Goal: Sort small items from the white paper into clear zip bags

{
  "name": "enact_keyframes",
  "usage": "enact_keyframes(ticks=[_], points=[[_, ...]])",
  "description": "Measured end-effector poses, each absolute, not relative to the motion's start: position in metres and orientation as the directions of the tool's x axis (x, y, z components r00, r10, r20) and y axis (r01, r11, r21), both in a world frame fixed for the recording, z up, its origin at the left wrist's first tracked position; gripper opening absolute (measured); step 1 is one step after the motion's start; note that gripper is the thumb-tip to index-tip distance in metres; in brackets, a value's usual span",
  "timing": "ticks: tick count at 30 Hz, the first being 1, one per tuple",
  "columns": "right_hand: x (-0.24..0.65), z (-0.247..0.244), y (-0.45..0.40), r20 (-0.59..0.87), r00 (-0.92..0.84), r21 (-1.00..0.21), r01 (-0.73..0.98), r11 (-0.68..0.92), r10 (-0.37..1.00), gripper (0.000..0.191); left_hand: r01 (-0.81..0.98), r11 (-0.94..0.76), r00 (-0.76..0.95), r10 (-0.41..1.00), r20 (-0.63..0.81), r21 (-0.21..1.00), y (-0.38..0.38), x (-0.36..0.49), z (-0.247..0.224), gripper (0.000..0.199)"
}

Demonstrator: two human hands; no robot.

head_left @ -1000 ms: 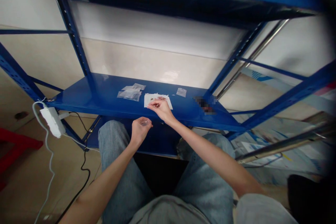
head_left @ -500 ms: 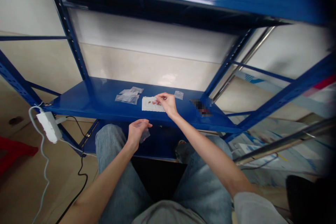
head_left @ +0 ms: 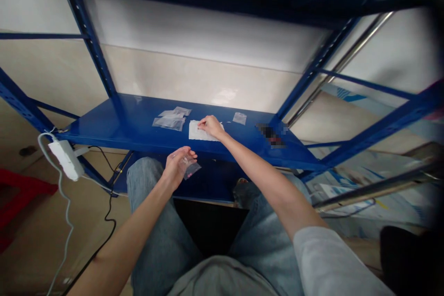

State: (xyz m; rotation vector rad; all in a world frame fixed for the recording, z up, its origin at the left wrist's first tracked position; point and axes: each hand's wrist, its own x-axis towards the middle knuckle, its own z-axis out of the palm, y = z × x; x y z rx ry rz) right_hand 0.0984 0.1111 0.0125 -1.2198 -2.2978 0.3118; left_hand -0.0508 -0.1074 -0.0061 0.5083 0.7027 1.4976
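Down low, the person's jeans (head_left: 149, 194) fill the foreground, and the left hand (head_left: 176, 167) floats above them, just in front of the front edge of the blue steel shelf (head_left: 118, 125). Its fingers curl narrowly around a small clear plastic bag (head_left: 189, 167), which has a pinkish patch too small to tell apart. The bag stays below the shelf's edge and touches neither the shelf nor the jeans.

The right forearm crosses over that same edge, and the right hand (head_left: 211, 126) rests on a white paper sheet (head_left: 199, 132) lying near the shelf's front edge. Its fingers are drawn into a tight pinch against the paper, though whether they grip anything is hidden.

Left of the sheet and just beside it on the shelf lie a few flattened clear bags (head_left: 169, 120). Right of it, a little apart, sits a single small clear bag (head_left: 239, 118), and farther right is a pixelated object (head_left: 270, 135). A white power strip (head_left: 65, 159) hangs off the shelf's left end. Beyond the shelf's rear edge rises a pale wall (head_left: 194, 74), framed by the shelf's blue uprights (head_left: 93, 51).
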Motion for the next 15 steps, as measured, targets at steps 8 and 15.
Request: enact_keyframes(ticks=[8,15], points=[[0.095,0.015,0.118,0.343,-0.563,-0.33,0.678,0.657,0.752,0.003,-0.612,0.026,-0.087,0.991,-0.1,0.79,-0.104,-0.049,-0.016,0.033],[0.087,0.032,0.076,0.451,-0.33,-0.711,0.428,0.557,0.829,0.01,-0.211,-0.045,-0.063,0.997,0.032,0.976,-0.11,-0.044,-0.019,0.025]])
